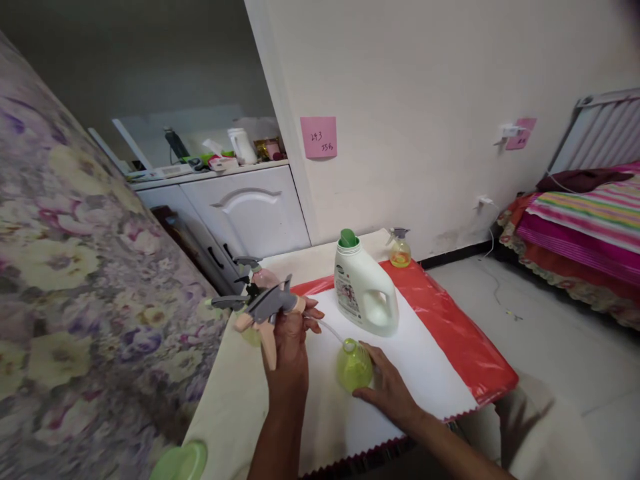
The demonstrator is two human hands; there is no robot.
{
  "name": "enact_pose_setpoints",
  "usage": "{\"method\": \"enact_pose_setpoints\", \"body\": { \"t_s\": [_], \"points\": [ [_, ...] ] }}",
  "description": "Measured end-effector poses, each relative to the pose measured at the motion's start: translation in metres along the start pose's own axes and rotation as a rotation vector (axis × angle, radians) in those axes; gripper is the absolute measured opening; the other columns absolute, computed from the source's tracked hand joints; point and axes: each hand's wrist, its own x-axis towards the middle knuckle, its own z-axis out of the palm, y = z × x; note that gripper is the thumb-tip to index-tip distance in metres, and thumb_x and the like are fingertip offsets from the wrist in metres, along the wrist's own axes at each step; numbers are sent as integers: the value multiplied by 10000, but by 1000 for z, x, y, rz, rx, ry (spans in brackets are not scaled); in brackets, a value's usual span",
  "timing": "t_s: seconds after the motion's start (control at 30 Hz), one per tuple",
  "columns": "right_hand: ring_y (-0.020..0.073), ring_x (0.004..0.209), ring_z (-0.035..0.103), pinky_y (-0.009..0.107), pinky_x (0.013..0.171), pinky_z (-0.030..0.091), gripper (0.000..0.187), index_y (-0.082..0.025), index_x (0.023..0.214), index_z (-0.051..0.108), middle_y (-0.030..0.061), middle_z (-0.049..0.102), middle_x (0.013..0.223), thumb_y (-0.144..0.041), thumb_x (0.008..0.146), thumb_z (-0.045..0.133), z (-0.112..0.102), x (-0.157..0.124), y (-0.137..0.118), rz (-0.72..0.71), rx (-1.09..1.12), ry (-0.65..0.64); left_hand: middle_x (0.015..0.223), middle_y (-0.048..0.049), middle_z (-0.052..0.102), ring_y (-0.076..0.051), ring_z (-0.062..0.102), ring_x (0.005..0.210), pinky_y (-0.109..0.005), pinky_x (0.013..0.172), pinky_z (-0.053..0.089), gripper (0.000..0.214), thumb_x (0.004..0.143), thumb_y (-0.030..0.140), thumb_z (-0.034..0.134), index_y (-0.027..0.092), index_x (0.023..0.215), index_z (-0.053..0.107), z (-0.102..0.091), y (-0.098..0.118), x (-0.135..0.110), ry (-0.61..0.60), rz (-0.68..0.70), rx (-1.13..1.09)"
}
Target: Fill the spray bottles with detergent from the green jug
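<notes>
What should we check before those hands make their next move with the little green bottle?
1. Grey and peach plastic spray head gripped in left hand: ok.
2. Small yellow-green clear plastic bottle held by right hand: ok.
3. Thin clear tube tip inside the bottle's neck: cannot tell.
4. Big white plastic jug standing apart from the bottle: ok.
5. Jug's green cap on: ok.

White paper sheet (415, 373) on red plastic sheet (465, 333) on beige surface (225, 400). White plastic detergent jug (365, 290) at paper's rear; small yellow spray bottle (400, 250) behind it, to right. Round green plastic bottle (354, 365) before jug, in right hand (387, 390). Grey-and-pink trigger sprayer (265, 310) left of it, in left hand (290, 340). Bed (590, 227) far right.
</notes>
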Motion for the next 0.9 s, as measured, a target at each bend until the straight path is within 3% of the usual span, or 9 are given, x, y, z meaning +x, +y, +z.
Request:
{"method": "enact_pose_setpoints", "body": {
  "t_s": [0.2,0.33,0.53,0.63,0.9],
  "points": [
    [287,1288,454,482,1108,342,842,-323,1384,390,65,506,1362,-263,655,808,-1,1,-3,8,-12,-3,882,-30,646,-135,613,731,-238,613,482,202,836,370,618,182,907,638,0,-15,-2,8,-20,92],
    [290,1287,455,487,1103,349,821,-318,1383,389,73,503,1363,-299,673,801,-2,1,-4,3,-17,-5,891,-46,669,-152,623,737,-270,655,493,213,849,370,601,176,922,652,3,-18,-7,-54,-33,237],
    [310,1272,463,496,1086,364,833,-305,1386,391,80,510,1355,-312,663,806,-3,2,-1,-2,-20,-6,991,-79,696,-227,648,917,-332,786,504,259,857,378,588,168,989,666,4,-32,-30,-162,-203,400],
    [313,1281,449,513,1086,354,879,-302,1409,358,88,491,1371,-310,655,810,-3,1,2,7,-27,-2,1056,-84,697,-248,633,1001,-352,868,484,284,827,384,629,178,1014,683,-1,-42,-41,-209,-253,434],
    [290,1254,474,471,1068,382,876,-325,1393,376,61,511,1345,-279,640,822,-4,4,-2,2,-14,-11,1110,-73,697,-241,645,1000,-350,873,487,324,819,351,648,211,1111,661,-11,-67,-56,-232,-304,376]
  ]
}}
